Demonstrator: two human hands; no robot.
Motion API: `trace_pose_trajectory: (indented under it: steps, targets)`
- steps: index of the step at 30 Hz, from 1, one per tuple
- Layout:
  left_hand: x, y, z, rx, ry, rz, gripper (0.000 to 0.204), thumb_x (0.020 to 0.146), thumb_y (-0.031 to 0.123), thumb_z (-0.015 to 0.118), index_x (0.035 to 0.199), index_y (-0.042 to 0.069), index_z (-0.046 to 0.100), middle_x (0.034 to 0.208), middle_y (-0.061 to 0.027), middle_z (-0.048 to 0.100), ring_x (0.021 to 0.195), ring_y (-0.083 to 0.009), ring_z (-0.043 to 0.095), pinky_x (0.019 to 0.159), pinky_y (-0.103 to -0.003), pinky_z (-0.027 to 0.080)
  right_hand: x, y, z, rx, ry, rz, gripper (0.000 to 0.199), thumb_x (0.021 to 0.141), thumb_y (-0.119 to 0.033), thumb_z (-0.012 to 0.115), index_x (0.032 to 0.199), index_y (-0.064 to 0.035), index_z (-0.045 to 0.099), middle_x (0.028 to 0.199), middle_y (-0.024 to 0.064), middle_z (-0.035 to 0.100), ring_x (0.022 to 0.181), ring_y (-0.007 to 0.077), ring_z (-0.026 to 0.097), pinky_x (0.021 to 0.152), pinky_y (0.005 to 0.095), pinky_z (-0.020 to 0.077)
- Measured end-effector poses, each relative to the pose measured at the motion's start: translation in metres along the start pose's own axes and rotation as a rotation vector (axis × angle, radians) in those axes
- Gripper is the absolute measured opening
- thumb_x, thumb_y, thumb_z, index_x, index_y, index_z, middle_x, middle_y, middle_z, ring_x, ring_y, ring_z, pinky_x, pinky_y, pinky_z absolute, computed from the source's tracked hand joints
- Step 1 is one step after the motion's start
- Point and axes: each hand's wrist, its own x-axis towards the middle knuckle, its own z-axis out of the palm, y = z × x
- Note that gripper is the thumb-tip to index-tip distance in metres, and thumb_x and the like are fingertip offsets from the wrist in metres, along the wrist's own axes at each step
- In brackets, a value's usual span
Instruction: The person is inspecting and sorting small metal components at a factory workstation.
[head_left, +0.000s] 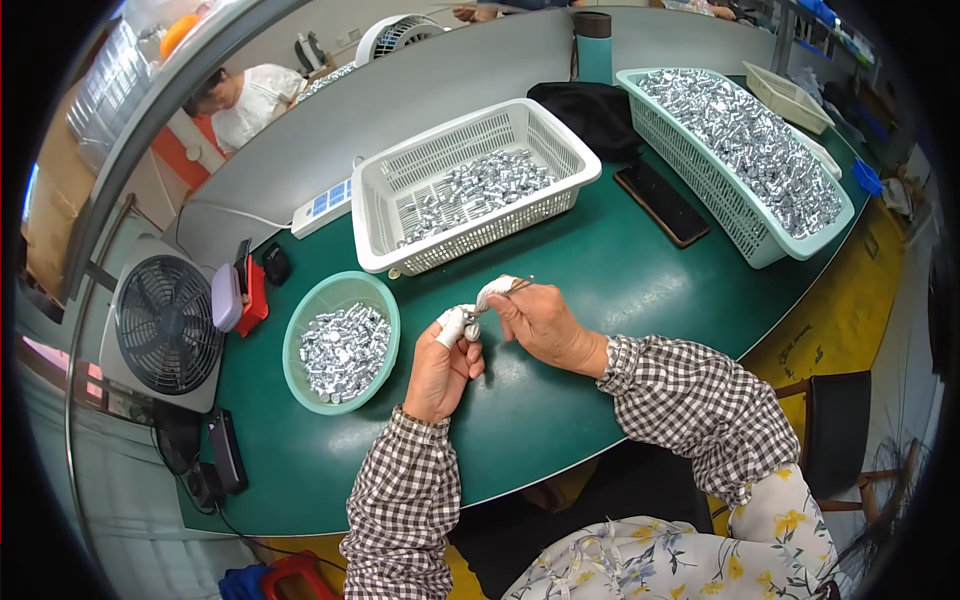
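My left hand [440, 365] and my right hand [552, 325] meet above the middle of the green table, between the round bowl and the near edge. White wraps cover some of the fingertips on both. Pinched in my left hand is a small silver metal part [474, 315], mostly hidden by the fingers. Closed around a thin metal tool [522, 286], my right hand brings its fingers to the same spot; which kind of tool it is cannot be made out. A pale green bowl [290, 357] full of similar silver parts [345, 352] stands left of my left hand.
Beyond my hands is a white basket [480, 236], partly filled with silver parts. A heaped green basket [700, 190] stands at right, beside a phone [662, 205] and black cloth [590, 115]. A power strip [322, 207], fan [168, 322] and bottle [593, 50] stand around. Another person [255, 105] sits beyond the partition.
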Motion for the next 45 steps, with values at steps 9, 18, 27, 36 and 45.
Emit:
trace_pose_trajectory:
  steps: [9,18,27,36,45]
  targets:
    - [0.001,0.0,-0.003,-0.037,-0.043,0.006,0.02,0.093,0.022,0.047,0.1,0.004,0.052,0.075,0.0009,0.05,0.057,-0.0075,0.045,0.045,-0.021,0.038,0.0,-0.007,-0.005,0.111,-0.076,0.231,0.007,0.084,-0.007,0.056,0.083,-0.0005,0.057,0.076,0.0115,0.057,0.054,0.0267,0.056,0.045,0.0326,0.0437]
    - [0.0,-0.001,0.001,-0.059,-0.059,-0.01,0.02,0.093,0.022,0.047,0.099,0.004,0.053,0.075,0.0012,0.049,0.057,-0.0072,0.045,0.044,-0.02,0.037,0.001,-0.003,-0.002,0.043,-0.019,0.056,0.014,0.088,-0.011,0.052,0.083,0.0014,0.056,0.07,0.0094,0.058,0.047,0.0163,0.054,0.041,0.0278,0.0401]
    - [0.0,-0.004,0.004,0.049,0.117,0.127,0.021,0.093,0.022,0.045,0.099,0.004,0.052,0.073,0.0008,0.048,0.056,-0.007,0.044,0.044,-0.02,0.036,0.006,0.001,-0.006,0.3,0.008,0.415,0.027,0.095,-0.019,0.042,0.082,0.0021,0.053,0.077,0.0065,0.061,0.047,0.0083,0.051,0.042,0.0221,0.0403]
    - [-0.001,0.001,0.009,0.564,0.231,0.39,0.024,0.092,0.021,0.048,0.097,-0.002,0.055,0.076,-0.0026,0.052,0.052,-0.0048,0.043,0.042,-0.019,0.036,0.015,0.026,-0.017,0.182,0.172,0.395,0.026,0.095,-0.018,0.042,0.081,0.0026,0.051,0.074,0.0071,0.061,0.045,0.0094,0.05,0.042,0.0225,0.0406]
    - [0.018,0.022,0.035,0.955,0.357,0.471,0.021,0.086,0.016,0.057,0.095,-0.003,0.055,0.079,-0.0115,0.061,0.052,-0.014,0.053,0.044,-0.027,0.043,0.012,0.039,-0.02,0.168,0.229,0.326,0.025,0.094,-0.016,0.043,0.08,0.0027,0.051,0.074,0.0078,0.061,0.044,0.0098,0.048,0.041,0.0231,0.0401]
